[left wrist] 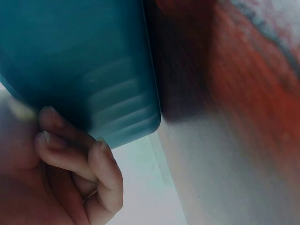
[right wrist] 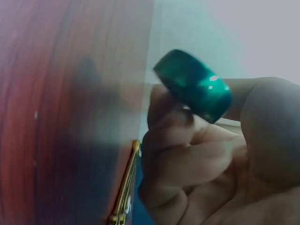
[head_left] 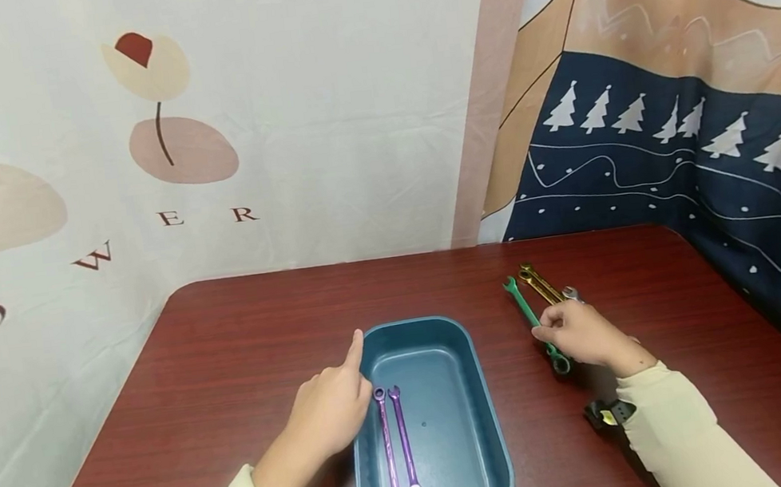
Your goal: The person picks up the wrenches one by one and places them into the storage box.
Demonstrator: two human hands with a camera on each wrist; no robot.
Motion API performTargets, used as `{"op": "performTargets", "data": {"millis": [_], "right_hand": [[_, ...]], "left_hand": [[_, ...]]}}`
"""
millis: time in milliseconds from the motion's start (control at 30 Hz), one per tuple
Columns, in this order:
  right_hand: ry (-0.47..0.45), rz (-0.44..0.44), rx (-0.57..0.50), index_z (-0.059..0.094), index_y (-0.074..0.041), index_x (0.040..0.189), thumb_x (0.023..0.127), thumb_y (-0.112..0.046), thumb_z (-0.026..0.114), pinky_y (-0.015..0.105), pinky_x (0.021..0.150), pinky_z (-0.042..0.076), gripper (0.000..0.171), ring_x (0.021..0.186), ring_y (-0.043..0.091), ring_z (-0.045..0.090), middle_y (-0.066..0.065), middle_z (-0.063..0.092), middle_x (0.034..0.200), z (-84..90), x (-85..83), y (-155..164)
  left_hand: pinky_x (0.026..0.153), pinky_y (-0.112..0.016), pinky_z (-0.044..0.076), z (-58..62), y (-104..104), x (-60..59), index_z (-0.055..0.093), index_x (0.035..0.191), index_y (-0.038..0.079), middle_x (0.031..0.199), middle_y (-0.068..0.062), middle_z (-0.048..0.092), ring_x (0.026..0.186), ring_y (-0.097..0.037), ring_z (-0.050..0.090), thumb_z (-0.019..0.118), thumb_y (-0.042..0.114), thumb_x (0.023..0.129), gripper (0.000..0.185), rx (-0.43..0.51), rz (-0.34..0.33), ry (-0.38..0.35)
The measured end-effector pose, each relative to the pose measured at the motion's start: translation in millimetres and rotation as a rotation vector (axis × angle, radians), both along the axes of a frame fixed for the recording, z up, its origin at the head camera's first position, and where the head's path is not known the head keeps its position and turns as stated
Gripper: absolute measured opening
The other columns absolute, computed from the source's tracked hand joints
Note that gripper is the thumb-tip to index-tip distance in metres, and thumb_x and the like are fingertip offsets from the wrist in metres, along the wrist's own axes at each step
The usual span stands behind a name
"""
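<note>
My left hand (head_left: 330,407) grips the left rim of a blue plastic tray (head_left: 487,409), its index finger stretched along the edge. In the left wrist view, curled fingers (left wrist: 77,157) lie against the tray's outer wall. Two purple wrenches (head_left: 406,442) lie side by side inside the tray. Over the right part of the table, my right hand (head_left: 581,332) pinches a green wrench (head_left: 525,307) between thumb and fingers. Its near green end (right wrist: 197,86) stands out past the fingers in the right wrist view. Part of the shaft is hidden behind the fingertips.
Gold wrenches (head_left: 541,284) lie just beyond the right hand, with a silver wrench end (head_left: 571,294) beside them, partly covered by the hand. The reddish-brown table (head_left: 243,349) reaches back to a printed cloth (head_left: 352,159) hanging behind it.
</note>
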State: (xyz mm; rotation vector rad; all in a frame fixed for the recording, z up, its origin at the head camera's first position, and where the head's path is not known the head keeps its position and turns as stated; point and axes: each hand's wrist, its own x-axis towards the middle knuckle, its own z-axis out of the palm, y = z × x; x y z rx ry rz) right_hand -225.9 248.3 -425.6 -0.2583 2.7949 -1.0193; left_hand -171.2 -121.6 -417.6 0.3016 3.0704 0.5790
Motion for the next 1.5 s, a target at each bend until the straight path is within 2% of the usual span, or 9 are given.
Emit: {"op": "performTargets", "data": {"millis": [200,533,733,900,1067,1167,1367,1500], "right_hand": [[-0.095,-0.032,-0.128,0.062,-0.004,0.079,0.097,-0.02,0.062,0.027,0.041,0.033,0.024,0.043,0.011,0.038,-0.004,0.04,0.052,1.8,1.3,-7.0],[-0.155,0.043,-0.291,0.067,0.004,0.093,0.096,-0.017,0.064,0.025,0.044,0.038,0.021,0.048,0.01,0.043,0.003,0.059,0.063,7.8,5.8,-21.6],[-0.214,0.082,-0.381,0.066,0.008,0.098,0.097,-0.016,0.064,0.023,0.044,0.037,0.024,0.048,0.008,0.044,0.002,0.062,0.066,11.5,8.1,-28.5],[-0.211,0.103,-0.407,0.068,0.007,0.101,0.095,-0.019,0.067,0.023,0.045,0.038,0.027,0.049,0.008,0.045,0.005,0.063,0.068,14.1,10.8,-33.6],[-0.204,0.118,-0.408,0.069,0.004,0.11,0.095,-0.02,0.067,0.024,0.046,0.041,0.028,0.052,0.009,0.05,0.02,0.066,0.076,18.0,14.0,-37.4],[-0.202,0.128,-0.426,0.067,0.003,0.115,0.095,-0.02,0.068,0.025,0.047,0.042,0.031,0.056,0.01,0.052,0.024,0.066,0.079,21.1,16.5,-40.1],[-0.221,0.166,-0.505,0.061,0.006,0.116,0.095,-0.019,0.067,0.024,0.045,0.039,0.033,0.055,0.009,0.051,0.016,0.063,0.073,27.2,23.1,-47.1],[-0.253,0.202,-0.558,0.059,0.003,0.112,0.094,-0.019,0.068,0.022,0.044,0.038,0.03,0.051,0.009,0.048,0.009,0.063,0.071,31.6,28.5,-51.5]], "left_hand": [[0.043,-0.028,0.03,1.0,0.0,0.3,0.026,0.159,0.007,0.048,0.002,0.04,0.04,-0.014,0.035,0.053,0.022,0.097,0.069,0.0,-0.005,0.003],[0.043,-0.029,0.029,2.3,-0.3,0.5,0.027,0.158,0.007,0.047,0.002,0.039,0.04,-0.015,0.034,0.053,0.021,0.097,0.068,-0.002,-0.007,0.011],[0.042,-0.028,0.029,2.0,-0.6,0.6,0.027,0.158,0.007,0.047,0.002,0.039,0.04,-0.014,0.034,0.053,0.021,0.097,0.068,-0.001,-0.008,0.004],[0.043,-0.029,0.029,1.8,-0.3,0.3,0.027,0.158,0.006,0.047,0.002,0.039,0.04,-0.014,0.034,0.053,0.021,0.097,0.068,-0.001,-0.01,0.011],[0.042,-0.028,0.029,1.9,-0.6,0.5,0.026,0.158,0.006,0.047,0.002,0.039,0.04,-0.014,0.034,0.053,0.021,0.097,0.068,0.002,-0.008,0.005],[0.042,-0.028,0.029,1.3,-1.0,0.7,0.026,0.158,0.006,0.047,0.002,0.039,0.04,-0.014,0.034,0.053,0.021,0.097,0.068,0.001,-0.008,0.004],[0.043,-0.029,0.029,0.6,-1.1,1.0,0.026,0.158,0.006,0.047,0.002,0.039,0.04,-0.014,0.034,0.053,0.021,0.097,0.068,0.0,-0.008,0.007],[0.042,-0.028,0.029,0.9,-0.9,1.0,0.026,0.158,0.006,0.048,0.002,0.039,0.04,-0.014,0.034,0.053,0.021,0.097,0.068,-0.003,-0.01,0.009]]}}
